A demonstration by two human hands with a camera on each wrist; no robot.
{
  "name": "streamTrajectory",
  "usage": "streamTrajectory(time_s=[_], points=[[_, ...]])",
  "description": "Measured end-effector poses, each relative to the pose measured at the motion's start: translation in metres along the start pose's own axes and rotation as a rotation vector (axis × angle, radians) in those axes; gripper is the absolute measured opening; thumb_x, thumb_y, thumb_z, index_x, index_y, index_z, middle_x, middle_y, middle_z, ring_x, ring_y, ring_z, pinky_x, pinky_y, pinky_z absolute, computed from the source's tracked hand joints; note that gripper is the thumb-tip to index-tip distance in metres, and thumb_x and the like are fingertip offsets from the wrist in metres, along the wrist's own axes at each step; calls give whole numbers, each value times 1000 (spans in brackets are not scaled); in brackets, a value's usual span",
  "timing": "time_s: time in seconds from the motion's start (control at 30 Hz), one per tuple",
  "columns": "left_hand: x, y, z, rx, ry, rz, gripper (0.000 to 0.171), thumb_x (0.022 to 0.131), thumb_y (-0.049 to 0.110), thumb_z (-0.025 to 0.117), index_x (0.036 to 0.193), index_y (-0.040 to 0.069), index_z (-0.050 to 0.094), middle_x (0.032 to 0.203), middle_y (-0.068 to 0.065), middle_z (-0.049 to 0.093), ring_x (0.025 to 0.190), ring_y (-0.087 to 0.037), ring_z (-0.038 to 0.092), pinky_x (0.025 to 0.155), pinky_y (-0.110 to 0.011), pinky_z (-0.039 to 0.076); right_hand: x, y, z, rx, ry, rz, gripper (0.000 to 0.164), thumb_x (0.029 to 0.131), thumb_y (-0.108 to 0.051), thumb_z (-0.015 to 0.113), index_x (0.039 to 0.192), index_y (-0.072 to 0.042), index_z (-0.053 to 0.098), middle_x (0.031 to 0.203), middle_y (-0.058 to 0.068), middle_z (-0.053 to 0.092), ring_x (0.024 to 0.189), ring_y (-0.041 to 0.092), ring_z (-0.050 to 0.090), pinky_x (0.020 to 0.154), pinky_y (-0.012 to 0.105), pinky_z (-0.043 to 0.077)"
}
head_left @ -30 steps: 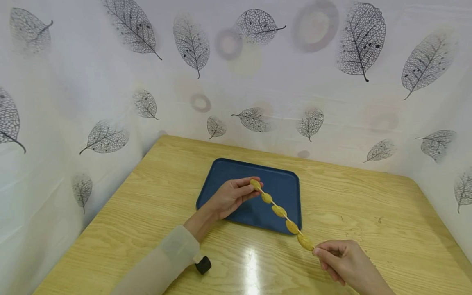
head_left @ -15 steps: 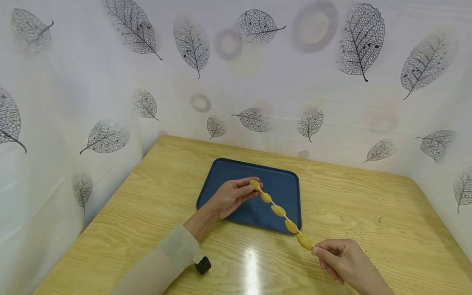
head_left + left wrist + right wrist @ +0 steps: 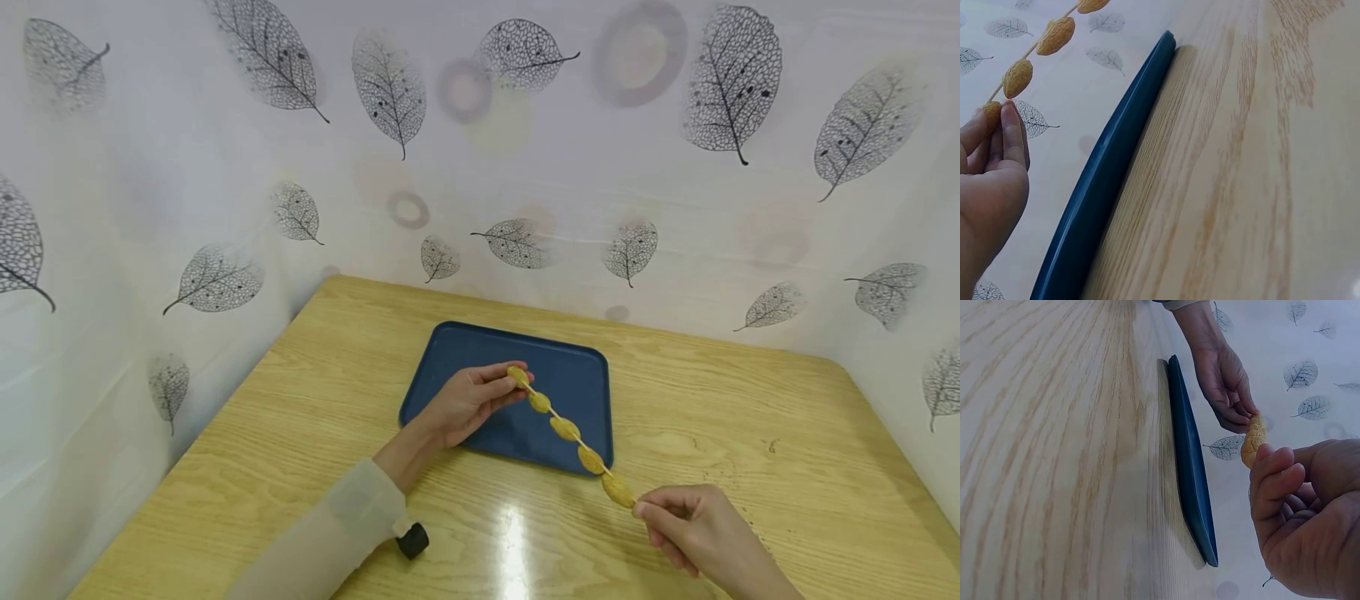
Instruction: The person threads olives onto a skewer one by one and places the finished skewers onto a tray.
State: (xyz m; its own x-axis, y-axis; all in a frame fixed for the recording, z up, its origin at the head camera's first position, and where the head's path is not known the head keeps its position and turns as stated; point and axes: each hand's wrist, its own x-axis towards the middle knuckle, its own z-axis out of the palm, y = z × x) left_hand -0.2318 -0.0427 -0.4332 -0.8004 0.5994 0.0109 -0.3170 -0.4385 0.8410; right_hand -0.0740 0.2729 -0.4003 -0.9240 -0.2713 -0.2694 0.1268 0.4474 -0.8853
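A skewer [image 3: 566,428] carries several golden-brown, wrinkled oval pieces spaced along a thin pale stick. It slants across the head view, raised above the blue tray [image 3: 566,367]. My left hand [image 3: 472,400] pinches the end piece at its far end between thumb and fingers; the left wrist view shows this piece [image 3: 991,115] partly covered by the fingertips. At the near end, my right hand [image 3: 693,521] pinches the stick's tip next to the last piece [image 3: 618,490]. In the right wrist view the curled fingers of the right hand [image 3: 1310,512] hide that grip.
The tray lies flat towards the back of the wood-grain table [image 3: 322,400], beneath the left hand. Small dark crumbs [image 3: 771,447] lie on the table at the right. A leaf-print curtain [image 3: 465,167] stands behind and beside the table. A small black device [image 3: 412,541] sits at the left cuff.
My right hand and the skewer's near end have shifted very slightly left and up in the head view. The left hand keeps its place, and both grips are the same.
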Motion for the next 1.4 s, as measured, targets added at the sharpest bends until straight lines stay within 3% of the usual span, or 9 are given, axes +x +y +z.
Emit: streamTrajectory(time_s=[0.2, 0.37, 0.47, 0.67, 0.97, 1.4], points=[[0, -1, 0, -5, 3, -7, 45, 109, -3, 45, 152, -15, 37, 147, -28, 51, 147, -45, 34, 113, -33, 47, 1, -1, 0, -10, 4, -10, 29, 107, -21, 60, 97, 3, 73, 61, 1, 59, 45, 6, 45, 38, 25, 46], [-1, -2, -1, -3, 10, -4, 44, 109, -3, 47, 151, -14, 40, 133, -14, 64, 141, -37, 47, 112, -34, 48, 1, -1, 0, -8, -1, -11, 29, 106, -21, 61, 95, 3, 73, 60, 0, 58, 45, 6, 45, 38, 25, 46], [-1, -2, -1, -6, 12, -4, 42, 109, -3, 47, 149, -14, 42, 129, -10, 66, 141, -37, 47, 111, -33, 48, 1, -1, 0, 0, -6, -22, 28, 107, -19, 60, 96, 4, 73, 61, 0, 58, 45, 6, 45, 38, 26, 46], [-2, -2, -1, -11, 14, -2, 41, 109, -3, 47, 148, -13, 45, 128, -11, 67, 144, -42, 41, 111, -33, 49, 2, 1, 0, 3, -8, -33, 27, 107, -17, 59, 98, 5, 73, 62, 0, 59, 45, 6, 46, 37, 25, 45], [-1, -3, -1, -11, 21, -7, 45, 108, -3, 48, 150, -16, 39, 128, -10, 66, 136, -32, 53, 109, -31, 50, 4, 1, 1, 3, -6, -15, 29, 107, -18, 59, 95, 4, 72, 61, -1, 58, 45, 6, 45, 37, 24, 44], [0, -4, -3, 3, 13, 8, 45, 108, -2, 50, 149, -16, 40, 129, -11, 66, 139, -35, 50, 109, -32, 50, 5, -1, 1, 18, -17, -6, 31, 107, -22, 60, 95, 4, 72, 61, 0, 58, 45, 5, 45, 37, 22, 44]])
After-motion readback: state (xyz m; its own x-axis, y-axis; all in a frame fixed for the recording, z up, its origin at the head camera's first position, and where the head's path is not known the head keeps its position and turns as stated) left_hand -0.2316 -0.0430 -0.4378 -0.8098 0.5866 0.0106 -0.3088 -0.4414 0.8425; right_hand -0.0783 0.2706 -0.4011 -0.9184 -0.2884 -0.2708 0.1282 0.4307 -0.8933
